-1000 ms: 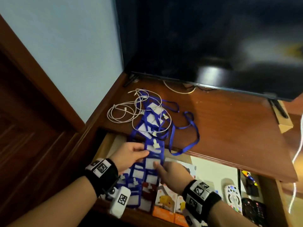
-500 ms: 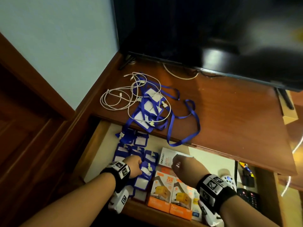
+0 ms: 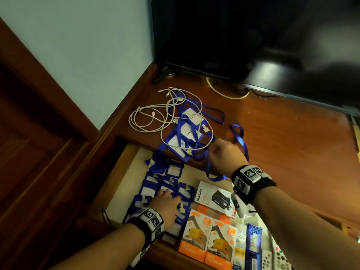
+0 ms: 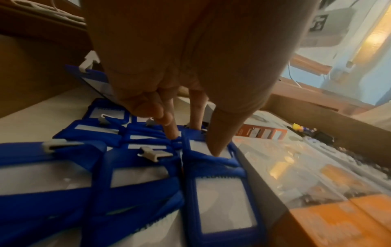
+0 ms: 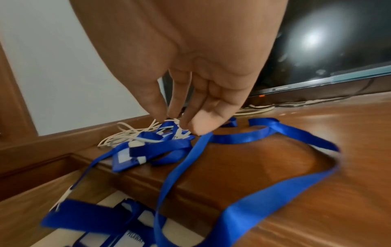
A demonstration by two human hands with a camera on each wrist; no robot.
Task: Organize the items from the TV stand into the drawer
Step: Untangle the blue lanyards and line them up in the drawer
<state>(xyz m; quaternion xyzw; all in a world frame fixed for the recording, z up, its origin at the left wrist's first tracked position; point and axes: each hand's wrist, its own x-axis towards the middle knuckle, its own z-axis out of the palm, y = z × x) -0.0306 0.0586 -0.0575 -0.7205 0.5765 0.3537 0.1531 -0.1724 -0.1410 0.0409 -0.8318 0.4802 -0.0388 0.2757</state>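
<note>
Several blue badge holders [image 3: 171, 184] [image 4: 224, 203] lie in rows at the left of the open drawer [image 3: 126, 172]. My left hand [image 3: 164, 195] [image 4: 194, 142] presses on them with straight fingers. On the TV stand top [image 3: 282, 143], more blue badge holders with lanyards [image 3: 187, 133] [image 5: 148, 150] lie tangled with a white cable [image 3: 148, 121] [image 5: 127, 133]. One blue strap [image 3: 241, 141] [image 5: 253, 137] loops over the stand's front edge into the drawer. My right hand [image 3: 213, 151] [image 5: 177, 123] hovers at the pile's right side, fingertips pointing down and touching it.
The black TV [image 3: 253, 36] stands at the back of the stand. In the drawer, right of the holders, are a white charger box [image 3: 214, 197], two orange charger boxes [image 3: 206, 236], a blue packet [image 3: 253, 240] and remotes [image 3: 276, 258]. A wall [image 3: 78, 55] closes the left side.
Both hands drew a string of badge holders off the stand down into the drawer. The left hand stayed on them; the right hand rose back to the pile on the stand.
</note>
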